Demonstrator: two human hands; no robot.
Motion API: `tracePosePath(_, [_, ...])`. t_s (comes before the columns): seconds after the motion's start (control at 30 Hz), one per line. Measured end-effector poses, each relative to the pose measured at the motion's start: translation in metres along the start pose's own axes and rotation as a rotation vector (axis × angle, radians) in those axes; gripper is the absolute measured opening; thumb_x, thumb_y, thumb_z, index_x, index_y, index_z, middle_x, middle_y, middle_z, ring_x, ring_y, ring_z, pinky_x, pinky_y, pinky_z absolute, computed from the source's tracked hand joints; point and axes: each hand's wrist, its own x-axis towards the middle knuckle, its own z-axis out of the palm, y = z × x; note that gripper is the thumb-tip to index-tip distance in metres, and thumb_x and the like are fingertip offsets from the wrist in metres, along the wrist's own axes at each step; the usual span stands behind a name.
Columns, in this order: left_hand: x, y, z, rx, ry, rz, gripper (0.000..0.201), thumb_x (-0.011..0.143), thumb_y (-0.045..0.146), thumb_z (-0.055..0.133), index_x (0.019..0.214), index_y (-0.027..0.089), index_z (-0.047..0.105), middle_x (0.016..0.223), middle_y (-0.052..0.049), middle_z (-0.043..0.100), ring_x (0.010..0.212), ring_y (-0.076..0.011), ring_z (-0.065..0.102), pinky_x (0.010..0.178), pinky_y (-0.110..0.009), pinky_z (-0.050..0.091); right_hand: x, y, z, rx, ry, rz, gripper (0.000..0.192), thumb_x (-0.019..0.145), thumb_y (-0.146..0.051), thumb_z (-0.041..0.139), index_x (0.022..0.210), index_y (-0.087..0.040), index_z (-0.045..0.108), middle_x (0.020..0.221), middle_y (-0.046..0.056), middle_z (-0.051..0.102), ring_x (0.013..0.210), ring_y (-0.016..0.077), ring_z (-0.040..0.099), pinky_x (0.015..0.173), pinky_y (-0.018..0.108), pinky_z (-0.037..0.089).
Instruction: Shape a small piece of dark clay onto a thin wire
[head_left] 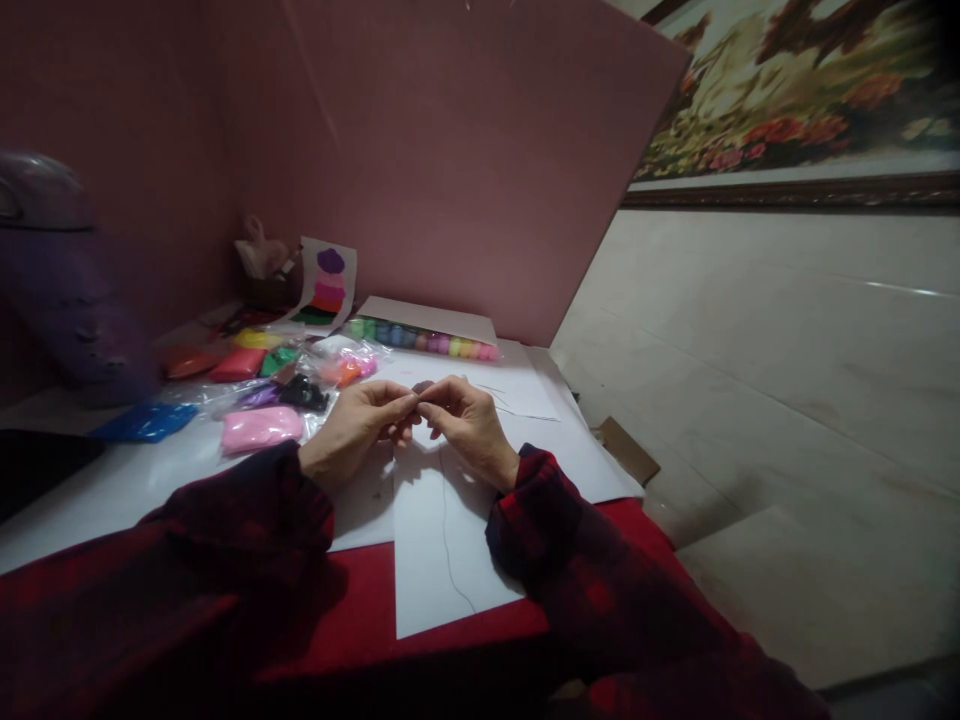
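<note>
My left hand (367, 425) and my right hand (472, 425) meet fingertip to fingertip above a white paper sheet (457, 570). Both are closed in a pinch, thumb against forefinger. Whatever sits between the fingertips is too small and too hidden to name. Just behind them shows a dark purple patch (422, 386), partly covered by the fingers; whether it is held or lies on the paper I cannot tell. A thin wavy line runs down the sheet below my hands. Close to my left wrist is a bag of pink clay (261, 430).
Bags of blue (142, 422), red (238, 365) and black clay (304, 393) lie at left, near a purple bottle (75, 290). Behind stand a long box of coloured pieces (427, 325) and a card with coloured shapes (328, 285). Thin dark strips (525, 413) lie to the right.
</note>
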Motion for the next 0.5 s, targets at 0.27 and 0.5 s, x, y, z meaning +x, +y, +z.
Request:
tracePosePath(0.27, [0.0009,0.0027,0.0013,-0.011,0.157,0.051,0.045,0.054,0.041,0.094,0.075,0.01,0.069,0.064,-0.004,0.069,0.048,-0.0096,0.058,0.046,-0.021,0.046,0.0049,-0.0005,-0.0009,0.057,0.146,0.066,0.019,0.072,-0.032,0.075,0.073,-0.019,0.062,0.063,-0.004,0.059,0.051,0.0088,0.053,0.044,0.023,0.049])
tracePosePath(0.5, [-0.0004,0.0044,0.0008,-0.041,0.208,0.055,0.051,0.054,0.039,0.094,0.09,0.01,0.072,0.066,-0.003,0.069,0.048,-0.0101,0.058,0.047,-0.023,0.045,0.0089,0.0066,-0.0033,0.145,0.105,0.162,0.031,0.065,-0.035,0.083,0.084,-0.018,0.065,0.071,-0.002,0.067,0.06,0.0112,0.06,0.049,0.025,0.054])
